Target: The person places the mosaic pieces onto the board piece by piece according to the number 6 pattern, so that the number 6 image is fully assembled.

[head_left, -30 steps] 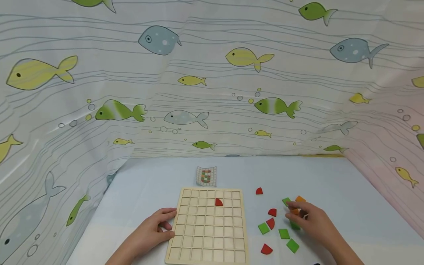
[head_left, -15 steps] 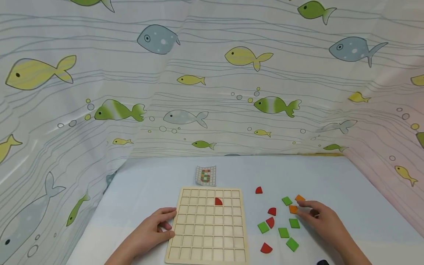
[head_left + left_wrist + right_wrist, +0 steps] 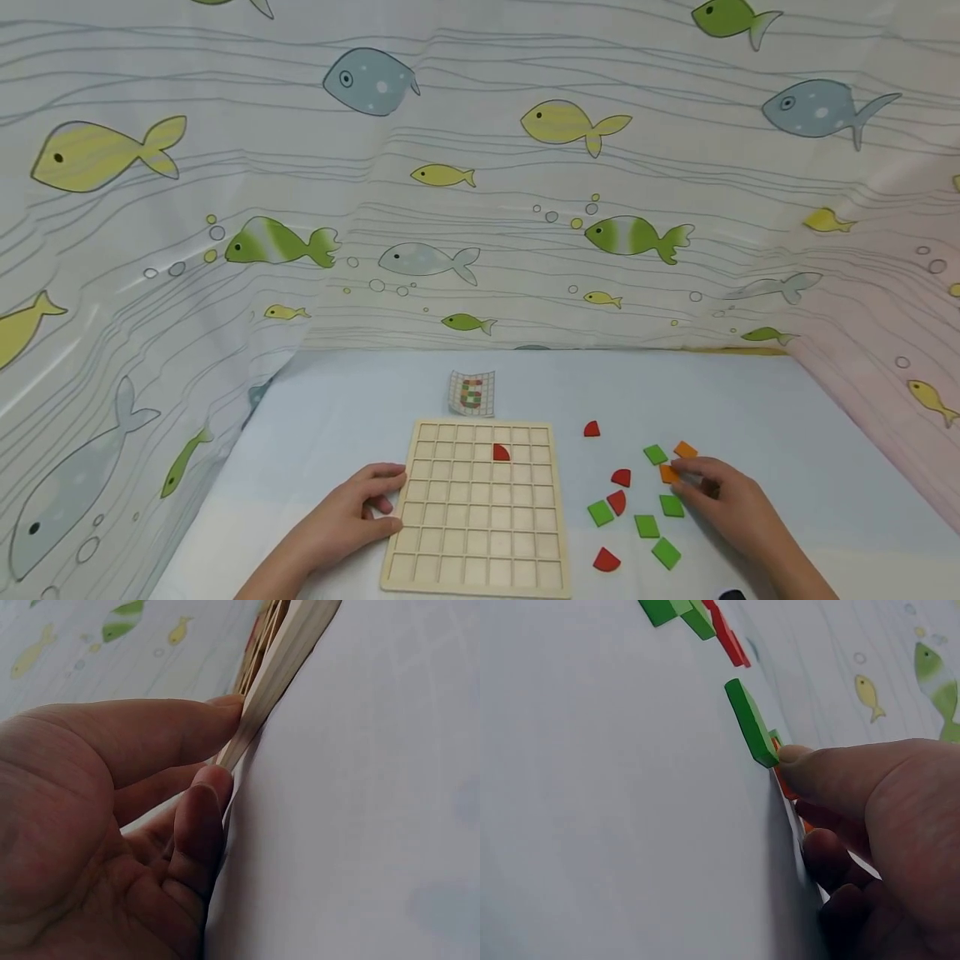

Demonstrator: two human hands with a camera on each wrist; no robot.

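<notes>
A pale wooden grid board (image 3: 561,517) lies flat, with one red quarter-circle tile (image 3: 501,452) in a cell of its second row. Along the board's left edge rests my left hand (image 3: 347,518), thumb and index fingertip touching it apart from each other. The left wrist view shows the thumb against the wooden edge (image 3: 289,667). My right hand (image 3: 723,500) is low over the loose tiles; its thumb and index fingertip pinch an orange square tile (image 3: 667,473). A green square tile (image 3: 751,724) lies just beside the thumb in the right wrist view.
Right of the board are several green squares (image 3: 647,526), several red quarter-circles (image 3: 607,559) and a second orange square (image 3: 686,450). Behind the board lies a small card (image 3: 472,393) with a coloured grid figure. A fish-patterned curtain (image 3: 525,183) encloses the table.
My right hand has moved right, away from the green tiles, to the orange square, and its thumb and index finger have drawn closer together. My left hand has stayed at the board.
</notes>
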